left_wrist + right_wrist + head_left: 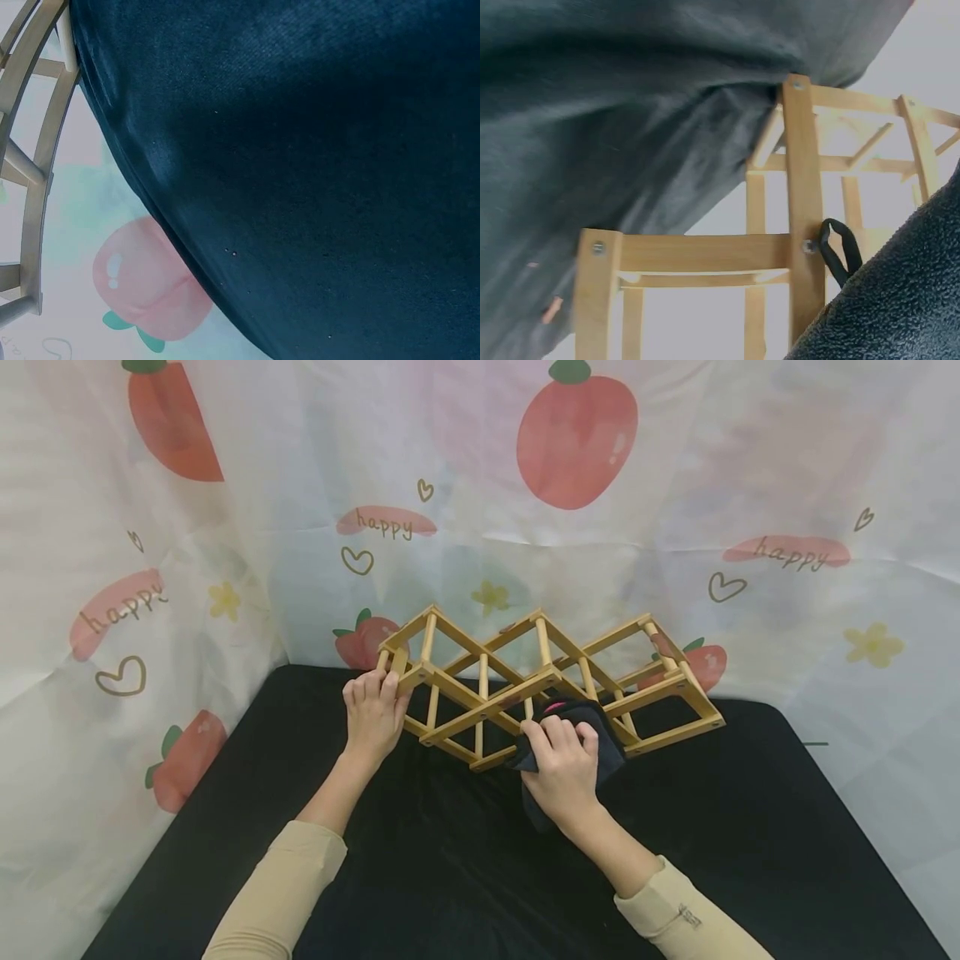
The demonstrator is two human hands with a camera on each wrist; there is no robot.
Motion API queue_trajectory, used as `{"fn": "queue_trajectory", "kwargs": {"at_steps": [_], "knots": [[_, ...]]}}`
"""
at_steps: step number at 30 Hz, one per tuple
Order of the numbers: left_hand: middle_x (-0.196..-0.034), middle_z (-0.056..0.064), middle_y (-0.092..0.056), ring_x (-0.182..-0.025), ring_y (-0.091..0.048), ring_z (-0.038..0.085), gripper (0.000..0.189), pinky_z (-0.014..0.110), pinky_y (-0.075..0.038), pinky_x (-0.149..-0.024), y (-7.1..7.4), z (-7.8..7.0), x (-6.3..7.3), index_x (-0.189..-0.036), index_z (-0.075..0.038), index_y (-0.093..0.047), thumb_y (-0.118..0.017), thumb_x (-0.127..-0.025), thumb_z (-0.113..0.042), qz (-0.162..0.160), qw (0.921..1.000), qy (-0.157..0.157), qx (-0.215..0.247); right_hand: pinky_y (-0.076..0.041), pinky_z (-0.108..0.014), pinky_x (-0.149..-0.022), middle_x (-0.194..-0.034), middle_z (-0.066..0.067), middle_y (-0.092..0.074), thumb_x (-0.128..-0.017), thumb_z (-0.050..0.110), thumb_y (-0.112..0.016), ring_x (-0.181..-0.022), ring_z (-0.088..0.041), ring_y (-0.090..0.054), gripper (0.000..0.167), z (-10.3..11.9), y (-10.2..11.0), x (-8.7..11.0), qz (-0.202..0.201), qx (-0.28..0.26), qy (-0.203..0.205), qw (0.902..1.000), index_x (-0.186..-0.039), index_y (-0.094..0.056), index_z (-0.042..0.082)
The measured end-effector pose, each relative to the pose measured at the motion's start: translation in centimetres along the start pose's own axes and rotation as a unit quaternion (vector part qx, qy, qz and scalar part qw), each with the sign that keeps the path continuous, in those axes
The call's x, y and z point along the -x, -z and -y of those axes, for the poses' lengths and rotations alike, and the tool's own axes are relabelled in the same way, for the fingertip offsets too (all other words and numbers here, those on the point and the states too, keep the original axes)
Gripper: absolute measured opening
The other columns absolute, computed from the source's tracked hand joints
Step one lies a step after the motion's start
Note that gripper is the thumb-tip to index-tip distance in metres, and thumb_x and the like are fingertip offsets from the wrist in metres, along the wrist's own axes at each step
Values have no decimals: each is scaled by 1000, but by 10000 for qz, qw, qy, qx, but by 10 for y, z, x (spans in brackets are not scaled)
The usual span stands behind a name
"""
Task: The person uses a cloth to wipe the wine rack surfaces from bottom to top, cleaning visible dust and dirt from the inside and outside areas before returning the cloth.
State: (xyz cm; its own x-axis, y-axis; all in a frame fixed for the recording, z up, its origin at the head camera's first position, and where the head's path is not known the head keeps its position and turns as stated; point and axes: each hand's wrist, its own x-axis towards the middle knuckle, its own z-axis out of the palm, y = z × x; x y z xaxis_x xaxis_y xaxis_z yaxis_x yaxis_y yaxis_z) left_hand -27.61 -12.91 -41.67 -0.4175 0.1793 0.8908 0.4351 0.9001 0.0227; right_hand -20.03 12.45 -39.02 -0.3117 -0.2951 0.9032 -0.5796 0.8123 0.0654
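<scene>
A wooden lattice rack (487, 710), made of crossed slats joined by round dowels, stands stretched out near the back of the black-covered table. My left hand (372, 714) grips its left end, fingers over the end slat. Bunched in my right hand (562, 768) is a dark navy cloth (611, 760), held against the front middle of the rack. The right wrist view shows the fuzzy cloth (907, 285) and its black hanging loop (847, 247) overlapping a slat (802, 187). In the left wrist view, part of the rack (34, 217) appears at the left edge; the hand is out of sight.
The black table cover (450, 877) spreads in front of the rack and to both sides. A pale curtain (465, 452) printed with fruit, hearts and "happy" hangs close behind the rack and along both sides. Small light specks dot the dark cover (337, 225).
</scene>
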Motion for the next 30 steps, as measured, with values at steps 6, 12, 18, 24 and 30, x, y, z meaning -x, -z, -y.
{"fn": "queue_trajectory", "kwargs": {"at_steps": [6, 12, 18, 24, 30], "knots": [[-95, 13, -37, -86, -33, 30, 30, 43, -24, -76, 0, 1, 0, -102, -6, -39, -39, -97, -35, 4, 10000, 3, 25, -25, -42, -72, -76, -8, -46, -62, -6, -61, -62, -23, -41, 29, 3, -7, -16, 58, 158, 102, 9998, -90, -60, 4], [-95, 13, -37, -85, -33, 29, 33, 43, -24, -75, 0, 1, 0, -101, -6, -39, -34, -98, -38, -63, 10000, -35, 18, -28, -41, -74, -79, -7, -47, -63, -3, -65, -66, -23, -42, 31, 0, -19, -23, 466, 370, 151, 9981, -92, -60, 6], [-95, 13, -37, -85, -33, 29, 36, 43, -24, -76, 0, 0, 0, -101, -6, -39, -29, -98, -40, -21, 10000, -43, -5, -28, -41, -73, -80, -8, -47, -60, 1, -71, -67, -24, -42, 36, -6, -32, -21, 577, 476, 246, 9969, -93, -59, 6], [-95, 12, -36, -86, -33, 29, 35, 43, -24, -76, 1, 0, 0, -99, -6, -39, -30, -98, -40, 132, 9999, 13, -43, -26, -42, -75, -84, -8, -47, -64, 7, -69, -71, -25, -42, 35, -8, -37, -22, 677, 565, 341, 9955, -97, -58, 6], [-95, 12, -36, -86, -33, 29, 33, 43, -24, -76, 0, 1, 0, -99, -6, -39, -34, -97, -39, 100, 9999, 13, 23, -20, -41, -74, -93, -9, -43, -61, 7, -69, -80, -26, -34, 41, -9, -42, -19, 699, 583, 420, 9950, -100, -55, 7]]}}
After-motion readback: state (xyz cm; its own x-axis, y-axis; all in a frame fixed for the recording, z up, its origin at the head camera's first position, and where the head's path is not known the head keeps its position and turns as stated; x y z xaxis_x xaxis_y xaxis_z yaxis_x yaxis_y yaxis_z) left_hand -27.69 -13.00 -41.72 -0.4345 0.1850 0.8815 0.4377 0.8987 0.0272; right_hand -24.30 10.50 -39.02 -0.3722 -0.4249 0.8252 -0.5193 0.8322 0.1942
